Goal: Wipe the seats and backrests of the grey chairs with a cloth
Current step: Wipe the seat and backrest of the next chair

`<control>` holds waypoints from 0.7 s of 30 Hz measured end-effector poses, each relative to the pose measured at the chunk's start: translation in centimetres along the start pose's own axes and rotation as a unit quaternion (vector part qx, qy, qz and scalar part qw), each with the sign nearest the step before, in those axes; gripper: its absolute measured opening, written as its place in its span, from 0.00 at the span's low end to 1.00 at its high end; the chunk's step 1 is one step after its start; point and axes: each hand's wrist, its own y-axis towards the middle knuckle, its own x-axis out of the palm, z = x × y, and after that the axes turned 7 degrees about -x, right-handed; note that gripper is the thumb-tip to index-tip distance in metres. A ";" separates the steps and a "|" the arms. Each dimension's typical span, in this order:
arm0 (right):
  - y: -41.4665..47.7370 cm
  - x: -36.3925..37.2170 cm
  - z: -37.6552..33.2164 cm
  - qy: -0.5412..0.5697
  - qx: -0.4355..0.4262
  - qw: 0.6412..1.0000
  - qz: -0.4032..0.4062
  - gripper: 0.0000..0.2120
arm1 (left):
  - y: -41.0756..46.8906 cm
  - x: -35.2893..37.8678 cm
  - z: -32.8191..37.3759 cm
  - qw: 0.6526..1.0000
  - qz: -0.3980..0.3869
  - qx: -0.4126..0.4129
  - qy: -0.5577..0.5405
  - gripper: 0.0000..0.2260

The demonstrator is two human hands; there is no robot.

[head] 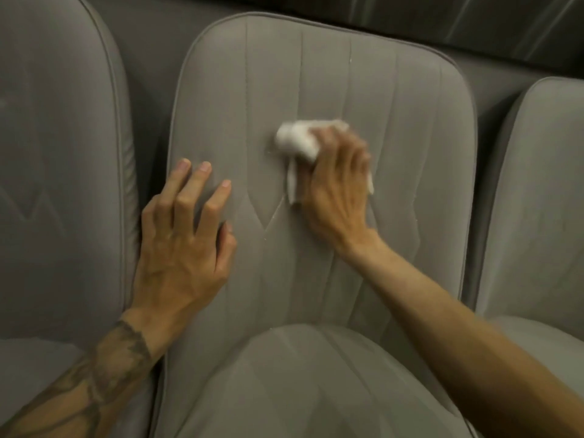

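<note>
Grey backrest [316, 74]: cloth [297, 139] (white) under right hand [339, 188]

3 chairs abreast; middle backrest [316, 74] behind its seat [300, 390] (cloth [297, 139] on backrest).

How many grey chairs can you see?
3. The left chair is cut off by the picture's edge. The middle chair is where the right hand rubs the cloth. The right chair is partly cut off. More may sit outside the picture.
</note>
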 end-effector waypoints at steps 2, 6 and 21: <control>3.8 0.4 0.9 -0.022 0.088 0.993 0.079 0.18 | 0.0 0.1 0.0 1.000 0.001 0.000 0.002 0.22; 0.3 1.9 -3.8 0.026 0.064 0.997 0.040 0.19 | 0.0 0.1 0.1 1.000 0.001 0.000 -0.001 0.22; -1.7 1.1 -5.3 0.077 -0.024 0.996 -0.024 0.17 | 0.0 -0.2 0.0 1.000 -0.009 -0.002 -0.010 0.21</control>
